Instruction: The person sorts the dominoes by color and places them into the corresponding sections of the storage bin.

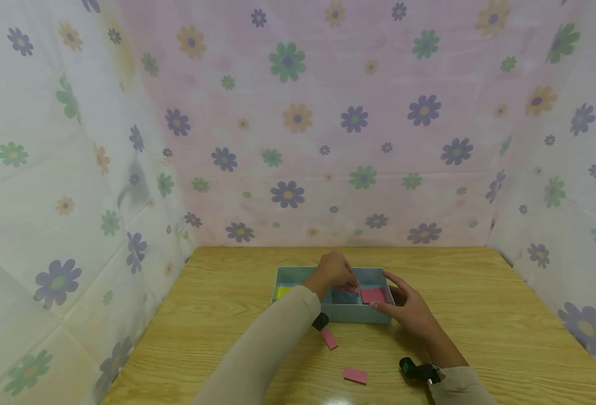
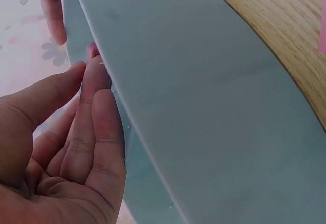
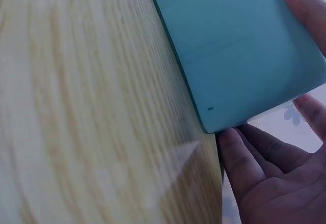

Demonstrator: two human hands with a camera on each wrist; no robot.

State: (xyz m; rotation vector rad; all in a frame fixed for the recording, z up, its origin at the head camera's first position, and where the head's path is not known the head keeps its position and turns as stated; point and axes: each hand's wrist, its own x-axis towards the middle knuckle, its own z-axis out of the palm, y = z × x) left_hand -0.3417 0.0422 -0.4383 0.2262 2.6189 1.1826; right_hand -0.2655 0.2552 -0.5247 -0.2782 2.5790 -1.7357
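Note:
A light blue-green divided box point(image 1: 361, 314) stands on the table. My left hand point(image 1: 334, 273) reaches into its middle compartment from above, pinching a small pink piece point(image 2: 92, 51) at the fingertips; most of that piece is hidden by the fingers and the box wall. My right hand point(image 1: 416, 312) grips the box's right end, thumb on the front wall and fingers round the far corner. Flat pink pieces point(image 1: 373, 296) lie in the right compartment. Something bright yellow point(image 1: 283, 291) shows in the left compartment, partly covered by the left sleeve.
Two flat pink strips lie on the wooden table in front of the box, one strip point(image 1: 329, 339) near its front wall and another strip point(image 1: 355, 375) closer to me. Black wrist gear point(image 1: 419, 371) sits at the right wrist. Flowered cloth point(image 1: 298, 118) encloses the back and sides.

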